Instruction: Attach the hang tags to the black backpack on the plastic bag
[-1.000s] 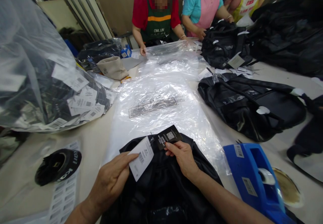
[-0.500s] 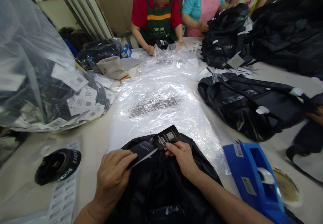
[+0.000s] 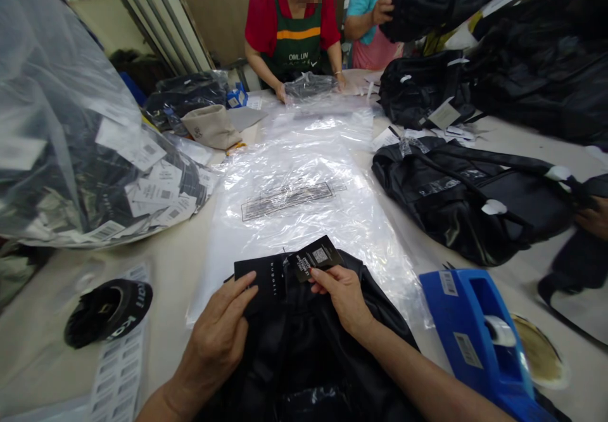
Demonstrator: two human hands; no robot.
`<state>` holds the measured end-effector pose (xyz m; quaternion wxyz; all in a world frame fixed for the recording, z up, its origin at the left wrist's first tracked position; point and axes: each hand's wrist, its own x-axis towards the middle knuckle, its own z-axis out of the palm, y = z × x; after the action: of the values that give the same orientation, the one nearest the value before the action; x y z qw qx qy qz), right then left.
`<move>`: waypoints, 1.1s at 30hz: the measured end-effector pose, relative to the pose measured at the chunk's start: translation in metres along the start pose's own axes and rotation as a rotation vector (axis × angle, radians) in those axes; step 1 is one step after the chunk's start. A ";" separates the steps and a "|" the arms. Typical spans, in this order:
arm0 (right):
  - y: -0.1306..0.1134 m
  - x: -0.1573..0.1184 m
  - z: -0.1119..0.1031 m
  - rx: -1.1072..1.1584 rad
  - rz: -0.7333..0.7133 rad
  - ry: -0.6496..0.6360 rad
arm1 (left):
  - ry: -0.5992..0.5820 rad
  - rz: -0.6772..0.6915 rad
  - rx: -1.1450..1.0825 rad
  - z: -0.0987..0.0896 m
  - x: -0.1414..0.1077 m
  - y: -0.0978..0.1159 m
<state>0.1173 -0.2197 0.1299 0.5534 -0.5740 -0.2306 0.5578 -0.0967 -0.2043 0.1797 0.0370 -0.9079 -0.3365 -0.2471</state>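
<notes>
Plastic (image 3: 304, 162) ahead, dispenser (image 3: 463, 311) right, roll (image 3: 135, 305) left.
Left hand (image 3: 217, 330) angled in, on black tag (image 3: 263, 271), grip unclear; right hand (image 3: 344, 298) pinches QR tag (image 3: 320, 254).

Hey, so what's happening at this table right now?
The left hand has its fingers on a black tag, and the right hand holds a smaller black card with a square code. Both lie over a black bag. Beyond a spread of clear plastic, a person in a green apron handles a plastic-wrapped bundle.
</notes>
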 end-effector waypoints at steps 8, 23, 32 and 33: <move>0.004 0.001 -0.003 -0.032 -0.013 0.003 | 0.089 -0.102 -0.034 0.002 0.006 0.006; 0.008 0.002 -0.004 -0.009 -0.011 0.007 | 0.075 0.064 -0.004 -0.006 0.002 0.002; 0.005 -0.003 -0.003 -0.035 -0.019 -0.005 | 0.085 0.156 0.099 -0.004 -0.003 0.005; 0.005 -0.003 -0.003 -0.036 -0.021 -0.006 | 0.094 0.153 0.097 -0.005 -0.003 0.006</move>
<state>0.1171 -0.2249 0.1260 0.5481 -0.5796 -0.2485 0.5495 -0.0969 -0.2114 0.1831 0.1155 -0.9156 -0.2756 -0.2690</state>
